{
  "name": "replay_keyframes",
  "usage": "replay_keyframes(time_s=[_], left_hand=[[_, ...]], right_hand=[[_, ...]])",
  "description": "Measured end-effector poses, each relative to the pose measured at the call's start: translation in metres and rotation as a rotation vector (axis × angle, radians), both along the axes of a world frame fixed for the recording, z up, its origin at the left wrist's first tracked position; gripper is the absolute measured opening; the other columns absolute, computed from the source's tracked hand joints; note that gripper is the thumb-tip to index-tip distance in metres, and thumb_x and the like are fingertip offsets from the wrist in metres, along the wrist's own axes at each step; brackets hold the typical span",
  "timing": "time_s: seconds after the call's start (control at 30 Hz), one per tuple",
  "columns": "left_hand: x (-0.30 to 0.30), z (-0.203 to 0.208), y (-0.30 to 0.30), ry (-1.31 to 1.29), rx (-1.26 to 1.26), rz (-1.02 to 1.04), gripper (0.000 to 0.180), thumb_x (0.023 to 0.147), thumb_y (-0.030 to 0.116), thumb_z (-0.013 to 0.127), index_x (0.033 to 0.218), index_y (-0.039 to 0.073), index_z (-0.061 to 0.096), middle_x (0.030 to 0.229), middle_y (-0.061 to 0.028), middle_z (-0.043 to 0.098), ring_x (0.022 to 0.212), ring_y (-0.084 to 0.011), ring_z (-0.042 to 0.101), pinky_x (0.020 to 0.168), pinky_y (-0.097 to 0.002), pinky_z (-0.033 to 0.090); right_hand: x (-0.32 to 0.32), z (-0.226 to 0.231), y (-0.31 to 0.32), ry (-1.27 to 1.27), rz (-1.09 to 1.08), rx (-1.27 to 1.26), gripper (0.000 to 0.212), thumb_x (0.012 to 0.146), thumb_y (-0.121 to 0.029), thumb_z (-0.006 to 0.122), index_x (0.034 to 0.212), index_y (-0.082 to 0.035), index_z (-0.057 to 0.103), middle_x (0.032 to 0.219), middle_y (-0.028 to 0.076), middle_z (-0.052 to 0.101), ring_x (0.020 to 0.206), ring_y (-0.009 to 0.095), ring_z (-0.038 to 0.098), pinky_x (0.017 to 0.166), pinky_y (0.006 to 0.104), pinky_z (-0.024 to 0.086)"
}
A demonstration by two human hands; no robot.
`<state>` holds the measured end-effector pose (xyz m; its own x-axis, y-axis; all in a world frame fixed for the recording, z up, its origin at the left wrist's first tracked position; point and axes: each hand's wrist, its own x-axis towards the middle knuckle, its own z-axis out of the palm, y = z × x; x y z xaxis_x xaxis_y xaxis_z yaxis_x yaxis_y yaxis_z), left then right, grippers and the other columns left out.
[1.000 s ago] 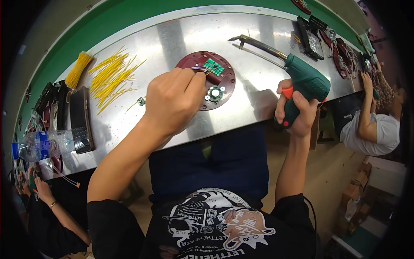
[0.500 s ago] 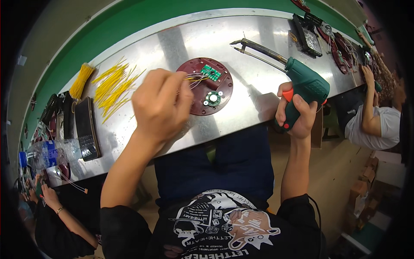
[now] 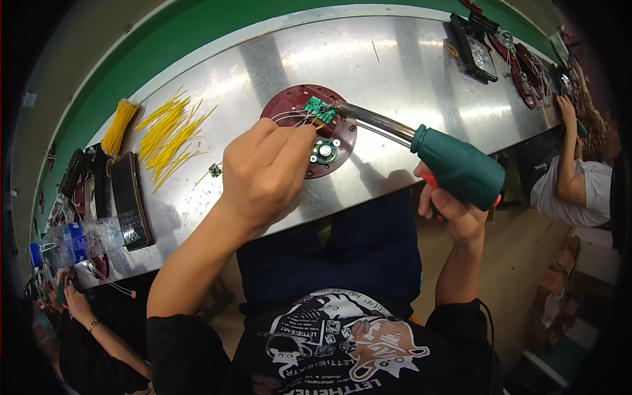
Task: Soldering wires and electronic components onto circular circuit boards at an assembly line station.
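Observation:
In my right hand (image 3: 455, 209) I grip a green soldering gun (image 3: 461, 168) with red parts. Its dark tip reaches the small green circuit board (image 3: 318, 109), which sits on a round dark-red plastic housing (image 3: 280, 104). My left hand (image 3: 266, 168) is closed in a pinch on thin wires (image 3: 289, 114) right beside that board; white and yellow strands show, the ends partly hidden by my fingers. Lower on the housing is a round part with a white centre (image 3: 324, 151). A tiny green board (image 3: 214, 170) shows just left of my left hand.
Left on the metal table (image 3: 217, 79) lie loose yellow wires (image 3: 164, 141) and a yellow wire bundle (image 3: 120, 126). Nearby are a black strip-like case (image 3: 131, 197) and a plastic bottle (image 3: 79, 240). Black and red parts (image 3: 475, 52) lie far right; co-workers sit at both sides.
My right hand has swung the soldering gun's tip down and left onto the circuit board. My left hand has moved right, bringing the wires closer to it. The tiny green board has come into sight.

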<state>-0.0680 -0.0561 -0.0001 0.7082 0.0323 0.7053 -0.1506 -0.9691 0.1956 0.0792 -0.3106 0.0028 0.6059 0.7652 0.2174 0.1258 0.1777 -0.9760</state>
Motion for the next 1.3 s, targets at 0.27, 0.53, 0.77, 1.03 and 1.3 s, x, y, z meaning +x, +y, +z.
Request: replay_keyframes(time_s=[0.27,0.53,0.77,1.03,1.3], left_hand=[[0.002,-0.004,-0.003,0.039,-0.023,0.072,0.016,0.076,-0.006,0.073,0.091,-0.003,0.068,0.073,-0.0112,0.065,0.061,-0.0255,0.059,0.054,-0.0359,0.047],[0.002,-0.004,-0.004,0.058,-0.022,0.088,0.017,0.077,-0.004,0.073,0.093,-0.002,0.069,0.073,-0.0104,0.064,0.061,-0.0251,0.059,0.054,-0.0360,0.047],[0.007,-0.015,0.001,-0.024,0.021,0.095,0.014,0.074,0.001,0.068,0.088,0.001,0.066,0.067,-0.0047,0.053,0.058,-0.0197,0.054,0.046,-0.0327,0.043],[0.007,-0.016,0.001,-0.025,0.002,0.100,0.011,0.074,0.002,0.068,0.085,0.002,0.064,0.066,-0.0048,0.053,0.057,-0.0197,0.054,0.045,-0.0334,0.044],[0.006,-0.015,0.000,-0.015,-0.007,0.101,0.010,0.075,0.001,0.067,0.084,0.003,0.063,0.065,-0.0051,0.051,0.057,-0.0201,0.054,0.045,-0.0340,0.044]], right_hand=[[-0.003,0.003,-0.002,0.026,-0.020,-0.024,0.036,0.087,-0.012,0.068,0.114,0.011,0.063,0.103,0.021,0.064,0.055,0.018,0.059,0.045,0.0252,0.045],[-0.002,0.005,0.002,0.003,-0.013,-0.061,0.037,0.087,-0.011,0.067,0.116,0.011,0.060,0.100,0.021,0.062,0.054,0.017,0.056,0.044,0.0250,0.044],[-0.002,0.007,0.000,0.049,-0.026,-0.097,0.041,0.085,-0.010,0.066,0.119,0.011,0.057,0.097,0.020,0.060,0.057,0.017,0.055,0.043,0.0251,0.045],[0.004,0.008,-0.002,0.082,-0.001,-0.129,0.049,0.085,-0.013,0.066,0.126,0.011,0.053,0.096,0.020,0.059,0.057,0.018,0.054,0.043,0.0255,0.046],[-0.013,0.003,-0.002,0.037,-0.161,-0.004,0.057,0.088,-0.019,0.065,0.133,0.011,0.047,0.096,0.023,0.060,0.047,0.019,0.055,0.039,0.0267,0.044]])
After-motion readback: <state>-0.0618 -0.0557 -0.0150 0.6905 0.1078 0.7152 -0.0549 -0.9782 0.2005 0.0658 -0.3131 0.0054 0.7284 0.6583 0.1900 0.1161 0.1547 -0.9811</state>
